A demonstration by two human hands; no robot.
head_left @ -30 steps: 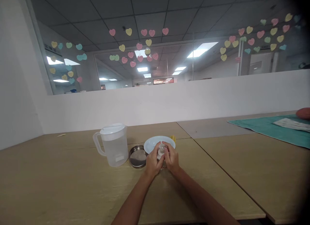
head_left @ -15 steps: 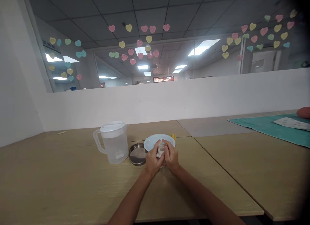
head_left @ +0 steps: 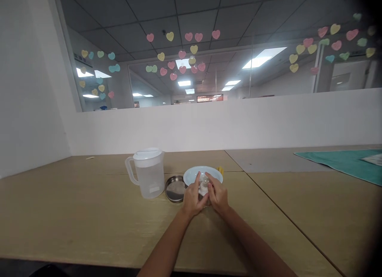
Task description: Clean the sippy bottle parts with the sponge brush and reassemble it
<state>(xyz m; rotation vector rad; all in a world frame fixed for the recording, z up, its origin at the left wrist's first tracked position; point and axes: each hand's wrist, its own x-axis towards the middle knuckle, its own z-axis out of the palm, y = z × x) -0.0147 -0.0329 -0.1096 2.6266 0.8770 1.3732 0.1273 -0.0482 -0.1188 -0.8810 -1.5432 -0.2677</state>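
Observation:
Between my two hands is a small clear-topped container with a white collar (head_left: 204, 186), upright and partly covered by my fingers. My left hand (head_left: 192, 196) cups its left side, index finger pointing forward and thumb at the front. From the right, my right hand (head_left: 218, 195) curls around it with the thumb against the collar. Just behind is a pale blue-white plate (head_left: 191, 175), partly hidden by the hands. A round shallow metal tin (head_left: 175, 188) lies left of my left hand. The container's lower part is mostly hidden.
A translucent lidded pitcher (head_left: 151, 177) stands left of the tin. Something yellow (head_left: 220, 170) shows behind the plate's right edge. A teal cloth (head_left: 346, 161) lies at the far right. Table seams run near my right arm, and a white wall (head_left: 209, 126) rises behind.
The view has swung a little left, so everything sits farther right. My fingers have loosened slightly around the container, showing more of its white collar.

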